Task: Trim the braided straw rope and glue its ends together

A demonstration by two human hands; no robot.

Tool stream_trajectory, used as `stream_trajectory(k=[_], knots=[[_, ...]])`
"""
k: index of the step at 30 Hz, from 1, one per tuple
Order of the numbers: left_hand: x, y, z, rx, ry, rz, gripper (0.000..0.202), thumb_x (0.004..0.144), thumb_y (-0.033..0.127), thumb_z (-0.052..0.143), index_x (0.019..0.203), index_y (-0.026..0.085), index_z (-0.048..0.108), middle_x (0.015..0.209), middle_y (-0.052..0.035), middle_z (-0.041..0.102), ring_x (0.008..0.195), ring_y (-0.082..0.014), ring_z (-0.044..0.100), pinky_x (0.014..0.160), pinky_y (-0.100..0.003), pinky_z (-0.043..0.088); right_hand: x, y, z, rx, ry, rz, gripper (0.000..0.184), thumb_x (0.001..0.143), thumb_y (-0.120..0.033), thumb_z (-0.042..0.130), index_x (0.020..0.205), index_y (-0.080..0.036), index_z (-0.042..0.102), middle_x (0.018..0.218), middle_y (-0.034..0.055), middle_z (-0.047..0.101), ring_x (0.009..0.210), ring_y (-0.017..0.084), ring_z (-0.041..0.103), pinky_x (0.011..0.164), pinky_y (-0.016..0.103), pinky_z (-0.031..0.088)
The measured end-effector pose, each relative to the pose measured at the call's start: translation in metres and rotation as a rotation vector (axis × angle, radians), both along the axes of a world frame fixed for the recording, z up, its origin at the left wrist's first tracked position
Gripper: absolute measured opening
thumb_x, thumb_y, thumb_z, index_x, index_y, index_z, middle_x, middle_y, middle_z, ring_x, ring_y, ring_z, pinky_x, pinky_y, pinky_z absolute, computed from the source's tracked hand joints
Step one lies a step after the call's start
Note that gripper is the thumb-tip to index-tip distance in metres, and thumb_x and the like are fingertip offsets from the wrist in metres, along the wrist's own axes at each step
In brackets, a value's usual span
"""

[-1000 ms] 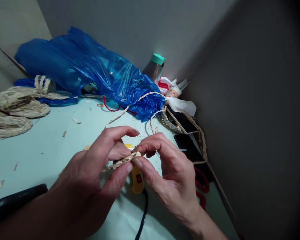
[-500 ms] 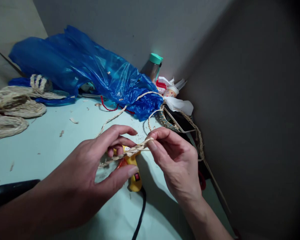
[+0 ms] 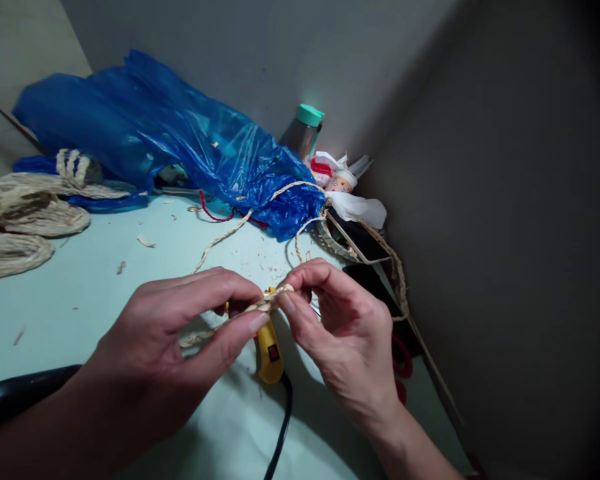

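Between my hands runs a pale braided straw cord (image 3: 264, 305). My left hand (image 3: 180, 333) pinches it between thumb and forefinger. Close beside, my right hand (image 3: 340, 327) grips the cord's end with thumb and fingertips. Below them on the table lies a yellow tool with a red switch (image 3: 270, 353), probably a glue gun, its upper part hidden by my hands. A black cable (image 3: 283, 427) leads from its handle toward the lower edge. More of the braided cord (image 3: 225, 237) loops over the table behind my hands.
A blue plastic bag (image 3: 180, 127) lies along the wall. Bundles of straw fibre (image 3: 35, 207) rest at the left. A bottle with a green lid (image 3: 305, 127) and a paper cup (image 3: 343, 181) stand behind. Red scissor-like handles (image 3: 403, 357) sit at the right, a black object (image 3: 30, 387) lower left.
My left thumb and fingers have closed onto the cord from an open position. My right hand has shifted slightly left, bringing both hands nearer each other.
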State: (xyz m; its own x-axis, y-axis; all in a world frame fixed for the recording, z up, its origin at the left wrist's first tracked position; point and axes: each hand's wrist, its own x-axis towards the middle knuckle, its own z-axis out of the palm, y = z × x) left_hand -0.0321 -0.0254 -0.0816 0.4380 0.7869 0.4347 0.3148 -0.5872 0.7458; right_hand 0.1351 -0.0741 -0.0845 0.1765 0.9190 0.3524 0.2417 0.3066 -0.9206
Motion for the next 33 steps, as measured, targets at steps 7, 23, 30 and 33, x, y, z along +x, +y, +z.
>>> stream_trajectory(k=[7, 23, 30, 33], knots=[[-0.003, 0.0, -0.002, 0.056, 0.054, 0.033, 0.014, 0.086, 0.022, 0.064, 0.082, 0.03, 0.075, 0.074, 0.0086, 0.075, 0.062, -0.0093, 0.064, 0.064, -0.018, 0.049, -0.002, 0.002, -0.003, 0.038, -0.003, 0.0, 0.009, 0.088, -0.021, 0.073, 0.084, -0.022, 0.065, 0.081, -0.0021, 0.064, 0.074, 0.012, 0.058, 0.068, 0.025, 0.048], [0.0, 0.007, 0.002, -0.221, -0.033, -0.056, 0.015, 0.087, 0.032, 0.065, 0.083, 0.031, 0.079, 0.076, 0.0069, 0.078, 0.068, -0.0126, 0.07, 0.064, -0.018, 0.054, 0.003, 0.005, -0.003, -0.042, 0.048, 0.069, 0.009, 0.092, -0.022, 0.066, 0.084, -0.021, 0.065, 0.083, -0.0004, 0.066, 0.079, 0.014, 0.063, 0.073, 0.027, 0.051], [-0.002, 0.008, 0.008, -0.26, -0.024, -0.036, 0.019, 0.089, 0.034, 0.061, 0.085, 0.029, 0.08, 0.081, 0.0052, 0.08, 0.071, -0.0126, 0.071, 0.063, -0.017, 0.055, 0.01, 0.01, -0.001, -0.088, 0.193, 0.078, 0.007, 0.091, -0.024, 0.069, 0.085, -0.02, 0.067, 0.083, -0.0014, 0.066, 0.079, 0.013, 0.06, 0.076, 0.026, 0.05], [0.001, 0.006, 0.007, -0.179, 0.0, -0.02, 0.012, 0.083, 0.027, 0.067, 0.08, 0.03, 0.078, 0.074, 0.009, 0.078, 0.066, -0.0101, 0.068, 0.065, -0.014, 0.054, 0.008, 0.008, -0.001, -0.09, 0.181, 0.096, 0.007, 0.092, -0.023, 0.067, 0.086, -0.02, 0.066, 0.082, -0.0015, 0.065, 0.077, 0.012, 0.059, 0.074, 0.025, 0.049]])
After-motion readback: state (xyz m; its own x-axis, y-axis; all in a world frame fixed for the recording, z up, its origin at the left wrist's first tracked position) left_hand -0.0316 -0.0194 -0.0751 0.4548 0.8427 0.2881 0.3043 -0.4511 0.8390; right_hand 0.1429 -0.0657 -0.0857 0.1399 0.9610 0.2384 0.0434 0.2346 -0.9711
